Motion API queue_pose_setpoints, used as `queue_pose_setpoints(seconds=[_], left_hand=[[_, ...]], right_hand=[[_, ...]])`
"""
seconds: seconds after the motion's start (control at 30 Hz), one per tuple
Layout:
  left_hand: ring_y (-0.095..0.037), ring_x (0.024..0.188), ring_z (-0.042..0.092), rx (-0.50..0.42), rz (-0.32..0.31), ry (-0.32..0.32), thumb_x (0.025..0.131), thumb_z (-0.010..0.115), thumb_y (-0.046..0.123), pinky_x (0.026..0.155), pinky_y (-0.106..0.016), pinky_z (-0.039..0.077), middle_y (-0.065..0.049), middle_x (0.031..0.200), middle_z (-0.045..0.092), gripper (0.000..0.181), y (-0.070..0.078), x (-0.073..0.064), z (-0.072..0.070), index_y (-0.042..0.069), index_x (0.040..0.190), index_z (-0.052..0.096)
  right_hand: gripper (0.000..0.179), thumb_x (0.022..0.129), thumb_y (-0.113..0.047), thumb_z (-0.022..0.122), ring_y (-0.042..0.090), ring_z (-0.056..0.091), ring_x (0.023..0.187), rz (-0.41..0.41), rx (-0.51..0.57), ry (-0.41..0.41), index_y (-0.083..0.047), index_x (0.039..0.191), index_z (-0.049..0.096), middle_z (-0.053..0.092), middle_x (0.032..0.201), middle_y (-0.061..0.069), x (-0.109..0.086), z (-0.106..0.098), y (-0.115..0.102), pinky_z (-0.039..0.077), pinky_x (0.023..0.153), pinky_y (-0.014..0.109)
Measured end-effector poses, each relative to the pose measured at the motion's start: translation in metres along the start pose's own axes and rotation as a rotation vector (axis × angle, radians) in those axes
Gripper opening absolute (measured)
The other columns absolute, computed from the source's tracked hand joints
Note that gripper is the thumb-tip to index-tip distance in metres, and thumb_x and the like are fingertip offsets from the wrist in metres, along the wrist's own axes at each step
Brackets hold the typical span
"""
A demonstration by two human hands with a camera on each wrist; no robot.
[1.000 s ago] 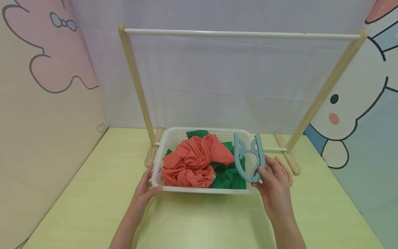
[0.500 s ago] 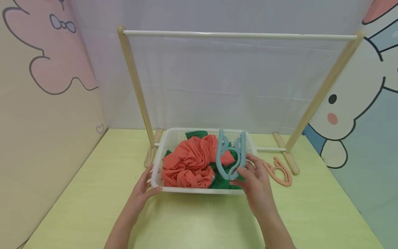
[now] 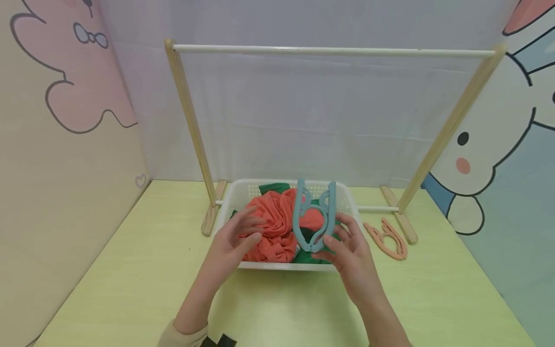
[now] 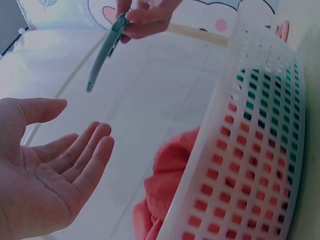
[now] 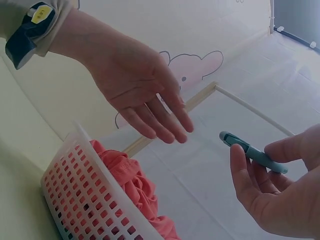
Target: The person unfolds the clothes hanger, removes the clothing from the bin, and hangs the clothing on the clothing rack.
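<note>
I have the right hand [image 3: 352,258] pinching the folded blue hanger [image 3: 331,207] near its curved end, its 2 arms pointing toward the far edge of the table [image 3: 130,270]. I see that hanger raised in the air, over the right half of the basket [image 3: 282,266]. The left hand [image 3: 229,243] is open, fingers relaxed, by the basket's near left corner and apart from the hanger. Red cloth [image 3: 275,217] and green cloth [image 3: 274,187] lie in the basket, between the 2 wooden feet of the rack [image 3: 329,50]. An orange hanger [image 3: 403,244] lies on the table, just right of the basket.
</note>
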State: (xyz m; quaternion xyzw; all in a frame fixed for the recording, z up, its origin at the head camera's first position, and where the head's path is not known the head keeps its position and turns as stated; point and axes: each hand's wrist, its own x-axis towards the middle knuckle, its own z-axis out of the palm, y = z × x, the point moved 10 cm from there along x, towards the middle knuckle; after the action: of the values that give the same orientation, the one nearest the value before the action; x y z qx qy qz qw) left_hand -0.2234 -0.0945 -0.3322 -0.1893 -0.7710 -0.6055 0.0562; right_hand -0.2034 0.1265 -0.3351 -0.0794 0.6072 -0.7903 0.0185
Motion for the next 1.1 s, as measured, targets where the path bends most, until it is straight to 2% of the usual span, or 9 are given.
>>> queue_pose_setpoints(seconds=[0.13,0.27,0.33,0.47,0.57,0.73,0.83,0.93,1.1], left_hand=[[-0.024,0.108,0.069,-0.156,-0.043,-0.097,0.097,0.062,0.01,0.089,-0.023,0.056,-0.021,0.129,0.063,0.057,0.005,0.012,0.026,0.011,0.15,0.04],[-0.011,0.096,0.07,-0.226,-0.095,-0.152,0.096,0.065,0.013,0.086,-0.024,0.057,-0.022,0.129,0.062,0.064,0.006,0.019,0.043,0.017,0.153,0.036],[-0.009,0.091,0.07,-0.24,-0.097,-0.168,0.095,0.066,0.012,0.084,-0.025,0.058,-0.024,0.126,0.063,0.067,0.008,0.021,0.049,0.02,0.154,0.035],[-0.007,0.089,0.07,-0.255,-0.095,-0.183,0.094,0.066,0.008,0.081,-0.024,0.058,-0.028,0.117,0.065,0.071,0.01,0.021,0.053,0.028,0.153,0.035],[-0.007,0.087,0.068,-0.24,-0.092,-0.203,0.092,0.067,0.005,0.078,-0.022,0.057,-0.029,0.112,0.065,0.075,0.011,0.02,0.055,0.031,0.154,0.034],[-0.011,0.082,0.068,-0.224,-0.068,-0.292,0.09,0.068,0.002,0.076,-0.024,0.057,-0.024,0.115,0.065,0.081,0.012,0.016,0.061,0.033,0.155,0.029],[-0.013,0.079,0.069,-0.238,-0.05,-0.359,0.089,0.069,0.0,0.077,-0.026,0.058,-0.02,0.12,0.064,0.085,0.012,0.014,0.065,0.033,0.156,0.027],[-0.012,0.079,0.068,-0.266,-0.04,-0.423,0.088,0.069,-0.001,0.076,-0.028,0.059,-0.018,0.119,0.062,0.089,0.012,0.011,0.068,0.033,0.157,0.023],[-0.012,0.08,0.069,-0.325,-0.079,-0.484,0.088,0.068,-0.004,0.074,-0.033,0.061,-0.018,0.115,0.058,0.092,0.01,0.008,0.071,0.03,0.157,0.019]], right_hand=[[0.037,0.101,-0.008,0.054,0.012,0.066,0.094,0.011,-0.041,-0.022,-0.015,0.134,0.041,0.061,0.116,-0.004,-0.001,0.001,0.003,0.061,0.08,0.033],[0.042,0.1,-0.01,0.055,0.015,0.068,0.091,0.014,-0.105,-0.063,-0.013,0.139,0.039,0.06,0.117,0.002,-0.001,0.003,0.008,0.061,0.082,0.037],[0.046,0.1,-0.011,0.056,0.016,0.069,0.09,0.015,-0.132,-0.084,-0.012,0.142,0.037,0.059,0.118,0.005,-0.001,0.004,0.009,0.061,0.082,0.038],[0.062,0.099,-0.008,0.058,0.014,0.07,0.094,-0.003,-0.186,-0.149,-0.014,0.152,0.028,0.059,0.12,0.008,-0.001,0.006,0.007,0.061,0.083,0.037],[0.072,0.098,-0.004,0.059,0.011,0.069,0.096,-0.049,-0.237,-0.211,-0.016,0.157,0.021,0.061,0.122,0.006,0.0,0.005,-0.001,0.061,0.082,0.036],[0.076,0.098,0.002,0.055,0.01,0.07,0.092,-0.132,-0.291,-0.313,-0.018,0.159,0.015,0.064,0.116,0.0,0.003,0.002,-0.016,0.061,0.078,0.035],[0.076,0.098,0.003,0.053,0.012,0.07,0.09,-0.15,-0.301,-0.39,-0.016,0.16,0.012,0.064,0.111,0.0,0.004,0.004,-0.019,0.061,0.075,0.035],[0.075,0.098,0.004,0.054,0.014,0.07,0.089,-0.136,-0.301,-0.446,-0.014,0.159,0.014,0.064,0.109,0.004,0.004,0.006,-0.016,0.062,0.073,0.037],[0.073,0.096,0.003,0.057,0.014,0.07,0.088,-0.077,-0.278,-0.455,-0.008,0.156,0.017,0.064,0.108,0.008,0.005,0.006,-0.008,0.062,0.071,0.04]])
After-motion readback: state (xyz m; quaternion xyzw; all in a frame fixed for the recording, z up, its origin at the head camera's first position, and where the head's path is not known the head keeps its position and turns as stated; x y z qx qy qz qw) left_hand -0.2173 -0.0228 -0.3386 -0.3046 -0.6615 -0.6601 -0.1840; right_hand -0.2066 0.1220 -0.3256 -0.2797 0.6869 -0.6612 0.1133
